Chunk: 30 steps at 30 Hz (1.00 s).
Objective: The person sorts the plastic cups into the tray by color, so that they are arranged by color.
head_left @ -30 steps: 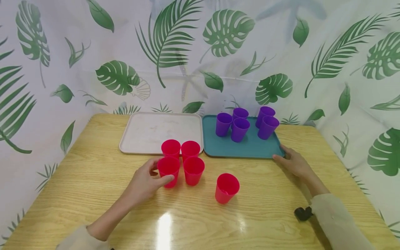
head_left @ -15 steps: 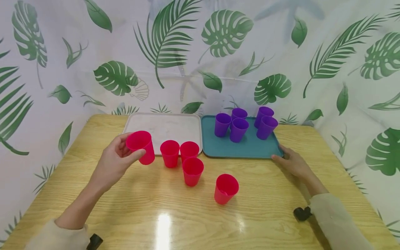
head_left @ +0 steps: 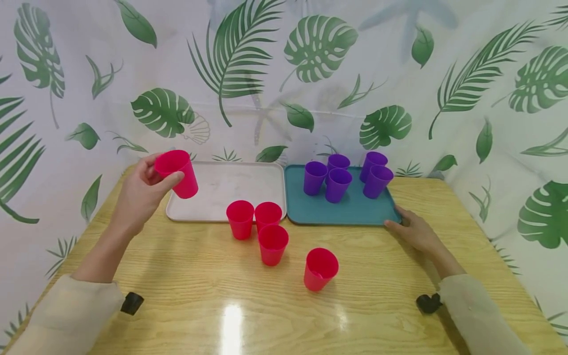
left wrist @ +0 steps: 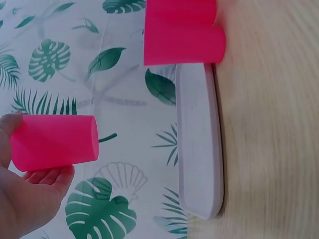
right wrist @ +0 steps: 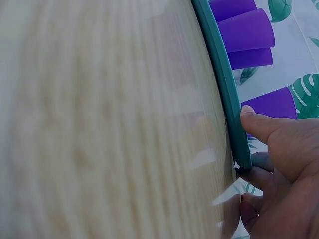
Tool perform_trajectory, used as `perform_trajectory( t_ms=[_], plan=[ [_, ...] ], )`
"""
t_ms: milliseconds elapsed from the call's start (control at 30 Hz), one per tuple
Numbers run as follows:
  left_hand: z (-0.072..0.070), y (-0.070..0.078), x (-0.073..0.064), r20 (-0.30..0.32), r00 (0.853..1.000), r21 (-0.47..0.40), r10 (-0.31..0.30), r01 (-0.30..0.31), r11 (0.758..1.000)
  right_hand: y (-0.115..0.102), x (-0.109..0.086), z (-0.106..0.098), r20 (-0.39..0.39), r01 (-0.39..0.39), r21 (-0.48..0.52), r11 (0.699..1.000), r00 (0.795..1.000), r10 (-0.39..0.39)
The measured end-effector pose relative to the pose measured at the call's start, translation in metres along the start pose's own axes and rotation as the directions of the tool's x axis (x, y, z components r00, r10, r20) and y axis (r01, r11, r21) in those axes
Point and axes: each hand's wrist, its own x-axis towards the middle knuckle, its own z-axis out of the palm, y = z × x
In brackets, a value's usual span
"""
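Observation:
My left hand (head_left: 141, 190) grips a red cup (head_left: 181, 175), held in the air over the left part of the white tray (head_left: 222, 172). In the left wrist view the cup (left wrist: 55, 142) lies between thumb and fingers, apart from the tray (left wrist: 199, 149). My right hand (head_left: 417, 229) holds the front right corner of the teal tray (head_left: 337, 214); its thumb (right wrist: 259, 122) presses the rim in the right wrist view. Several purple cups (head_left: 338, 185) stand upright on the teal tray, toward its back.
Three red cups (head_left: 272, 245) stand close together on the wooden table (head_left: 186, 296), in front of the white tray. Another red cup (head_left: 320, 268) stands alone, nearer and to the right. A leaf-patterned cloth (head_left: 266, 98) hangs behind the table.
My left hand has taken a red cup from the group, lifted it and carried it left and back to above the white tray. My right hand has stayed at the teal tray's corner.

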Motion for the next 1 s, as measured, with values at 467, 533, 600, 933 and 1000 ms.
perform_trajectory(
  t_ms=[467, 533, 600, 933, 1000],
  plan=[
    [-0.008, -0.017, 0.054, -0.047, 0.991, 0.071, -0.128, 0.131, 0.989, 0.002, 0.001, -0.001, 0.006, -0.002, -0.02, 1.0, 1.0, 0.003],
    [-0.008, -0.021, 0.058, -0.045, 0.988, 0.066, -0.15, 0.152, 0.986, 0.001, 0.001, -0.002, 0.005, 0.002, -0.026, 1.0, 1.0, -0.002],
    [-0.006, -0.026, 0.061, -0.039, 0.986, 0.058, -0.165, 0.167, 0.984, 0.0, 0.001, -0.002, 0.006, 0.003, -0.027, 1.0, 1.0, -0.003],
    [-0.001, -0.045, 0.072, -0.011, 0.982, 0.015, -0.189, 0.189, 0.982, 0.0, 0.001, -0.001, -0.023, 0.01, -0.041, 0.999, 1.0, -0.011],
    [0.0, -0.049, 0.075, -0.008, 0.98, 0.016, -0.197, 0.197, 0.98, -0.001, 0.0, -0.001, -0.021, 0.008, -0.042, 0.999, 1.0, -0.009]
  ],
)
